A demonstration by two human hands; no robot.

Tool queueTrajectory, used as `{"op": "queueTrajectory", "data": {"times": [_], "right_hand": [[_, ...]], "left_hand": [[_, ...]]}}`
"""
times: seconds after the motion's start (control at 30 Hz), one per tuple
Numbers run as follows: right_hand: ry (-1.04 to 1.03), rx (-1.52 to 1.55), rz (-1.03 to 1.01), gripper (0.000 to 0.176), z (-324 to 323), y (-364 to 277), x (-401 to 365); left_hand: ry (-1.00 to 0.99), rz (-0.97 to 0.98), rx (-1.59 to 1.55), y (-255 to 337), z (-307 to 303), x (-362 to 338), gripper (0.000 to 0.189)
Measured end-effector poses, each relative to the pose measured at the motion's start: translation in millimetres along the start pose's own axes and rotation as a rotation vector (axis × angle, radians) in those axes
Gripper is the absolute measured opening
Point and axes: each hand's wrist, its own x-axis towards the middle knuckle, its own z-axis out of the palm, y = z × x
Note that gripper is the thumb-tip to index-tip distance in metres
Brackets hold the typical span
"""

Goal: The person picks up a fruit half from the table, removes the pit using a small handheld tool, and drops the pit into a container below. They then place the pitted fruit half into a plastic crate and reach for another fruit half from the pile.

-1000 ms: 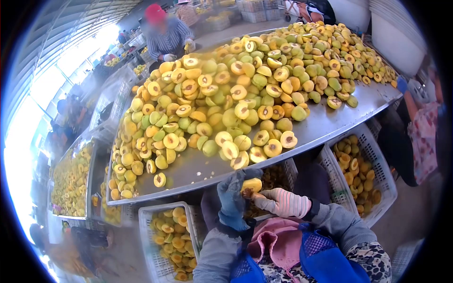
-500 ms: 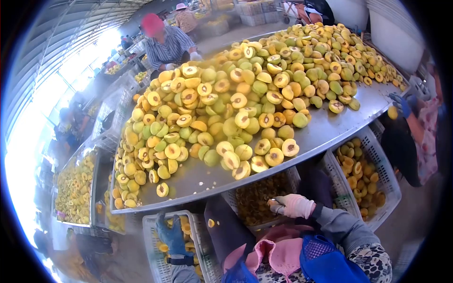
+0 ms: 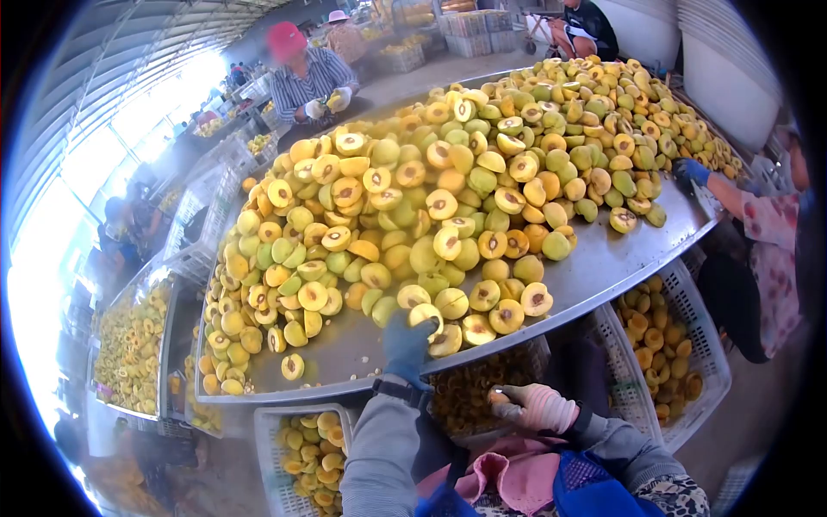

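My left hand (image 3: 407, 346), in a blue glove, reaches to the near edge of the metal table (image 3: 345, 376). Its fingers close on a cut peach half (image 3: 425, 319) at the front of the heap. My right hand (image 3: 543, 407), in a pale glove, is closed around a small hand tool (image 3: 498, 396) whose short tip sticks out to the left; the glove hides most of it. Below that hand is a crate of brownish pits and scraps (image 3: 469, 388). Halved yellow-green peaches (image 3: 413, 207) are piled across the table, many with a brown pit in the cut face.
A white crate of peach halves (image 3: 314, 452) stands at lower left, another crate (image 3: 711, 345) at right. One co-worker (image 3: 306, 82) handles fruit across the table; another's gloved hand (image 3: 692, 172) rests at its right end. More crates (image 3: 129, 345) line the left side.
My left hand has moved up and right from the lower-left crate to the peaches at the table edge. My right hand stays nearly in place. The right co-worker's hand has moved onto the table.
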Motion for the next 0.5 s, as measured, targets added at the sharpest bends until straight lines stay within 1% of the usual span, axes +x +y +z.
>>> {"op": "queueTrajectory", "data": {"times": [0.03, 0.07, 0.17, 0.2, 0.27, 0.33, 0.4, 0.47, 0.5], "right_hand": [[0.068, 0.012, -0.059, 0.052, -3.2, -2.3, 0.8], [0.133, 0.028, -0.116, 0.051, -4.5, -5.8, 0.4], [0.157, 0.127, -0.165, 0.044, -15.6, -34.8, 0.0], [0.210, 0.090, -0.246, 0.041, -14.7, -37.7, 2.9], [0.235, 0.022, -0.262, 0.041, -20.4, -56.8, 4.8], [0.274, -0.062, -0.265, 0.042, -16.6, -61.9, 1.0], [0.286, -0.125, -0.272, 0.045, -16.5, -71.8, 2.9], [0.314, -0.204, -0.284, 0.048, -11.3, -69.0, 6.5], [0.301, -0.209, -0.275, 0.047, -10.7, -71.9, 4.6]], "left_hand": [[-0.010, -0.079, -0.182, -1.7, -4.4, -1.0, 0.037], [-0.008, -0.121, -0.571, 1.1, -6.5, -10.2, 0.032], [0.008, -0.177, -1.092, 51.1, -9.7, -55.6, 0.032], [-0.023, -0.238, -1.214, 64.2, -10.6, -65.1, 0.029], [-0.023, -0.055, -0.984, 47.8, -4.6, -75.5, 0.029], [-0.033, 0.133, -0.698, 34.4, -3.4, -87.1, 0.035], [-0.023, 0.343, -0.311, 58.6, -15.2, -110.3, 0.040], [-0.012, 0.456, -0.143, 68.9, -17.2, -123.1, 0.048], [-0.009, 0.455, -0.157, 71.3, -16.9, -127.0, 0.050]]}}
